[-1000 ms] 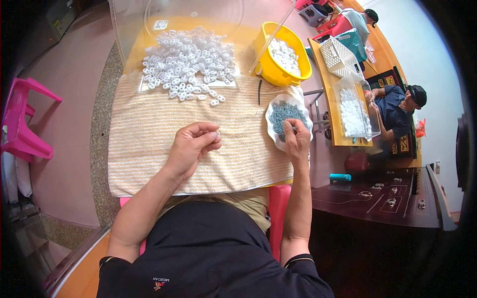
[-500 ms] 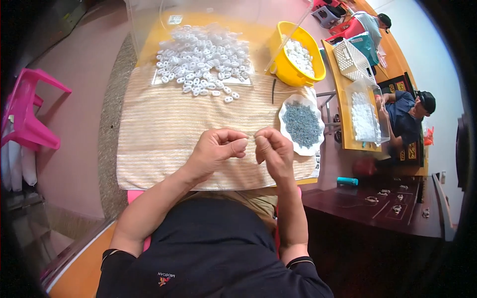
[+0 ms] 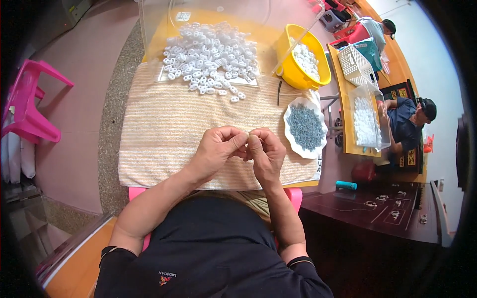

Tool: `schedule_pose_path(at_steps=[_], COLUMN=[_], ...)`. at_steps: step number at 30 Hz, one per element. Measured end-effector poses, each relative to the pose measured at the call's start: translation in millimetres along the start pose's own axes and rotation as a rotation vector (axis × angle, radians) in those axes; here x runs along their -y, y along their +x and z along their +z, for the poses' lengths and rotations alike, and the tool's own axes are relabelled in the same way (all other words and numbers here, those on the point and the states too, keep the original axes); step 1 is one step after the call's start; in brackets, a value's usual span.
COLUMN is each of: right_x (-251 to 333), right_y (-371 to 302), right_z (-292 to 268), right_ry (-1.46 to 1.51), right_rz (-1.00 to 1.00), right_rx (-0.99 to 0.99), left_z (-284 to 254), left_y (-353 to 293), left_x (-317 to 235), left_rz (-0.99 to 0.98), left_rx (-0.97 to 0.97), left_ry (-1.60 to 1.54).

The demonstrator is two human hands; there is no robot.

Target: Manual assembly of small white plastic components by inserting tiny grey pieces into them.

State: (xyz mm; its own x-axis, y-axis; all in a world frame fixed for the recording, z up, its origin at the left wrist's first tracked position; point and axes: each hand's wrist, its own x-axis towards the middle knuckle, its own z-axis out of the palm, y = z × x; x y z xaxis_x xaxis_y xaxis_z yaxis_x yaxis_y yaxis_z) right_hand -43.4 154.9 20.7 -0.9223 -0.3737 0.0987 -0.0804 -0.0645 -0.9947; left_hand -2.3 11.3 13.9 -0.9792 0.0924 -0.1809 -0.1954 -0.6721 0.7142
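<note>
So we've got a pinkish tiled floor (image 3: 74, 171) with a speckled stone strip (image 3: 112, 149) running along it, a hot pink plastic stool (image 3: 31, 119) off left, a brightly lit pale wall (image 3: 432, 54) at right, plus dark shiny wood furniture (image 3: 328, 206) with metal fittings (image 3: 395, 214).

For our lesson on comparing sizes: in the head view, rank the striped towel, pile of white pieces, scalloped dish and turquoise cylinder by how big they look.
Largest to smallest:
1. Striped towel
2. Pile of white pieces
3. Scalloped dish
4. Turquoise cylinder
</note>
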Motion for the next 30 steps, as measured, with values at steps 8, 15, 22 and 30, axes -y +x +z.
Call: schedule_pose_path(at_steps=[8, 15, 22, 30], right_x=[-4, 1, 2, -1], right_y=[2, 6, 12, 9], right_z=[3, -10, -16, -16], right_ry=[-0.138, -0.048, -0.148, -0.189], right_rz=[-0.089, 0.091, 0.114, 0.095], right_rx=[-0.019, 0.078, 0.151, 0.159], left_z=[1, 3, 3, -1], left_y=[1, 1, 0, 2], left_x=[13, 11, 9, 9], left_rz=[0.175, 0.224, 0.240, 0.213], left_rx=[-0.134, -0.127, -0.110, -0.103], left_ry=[0.269, 0.371, 0.422, 0.472])
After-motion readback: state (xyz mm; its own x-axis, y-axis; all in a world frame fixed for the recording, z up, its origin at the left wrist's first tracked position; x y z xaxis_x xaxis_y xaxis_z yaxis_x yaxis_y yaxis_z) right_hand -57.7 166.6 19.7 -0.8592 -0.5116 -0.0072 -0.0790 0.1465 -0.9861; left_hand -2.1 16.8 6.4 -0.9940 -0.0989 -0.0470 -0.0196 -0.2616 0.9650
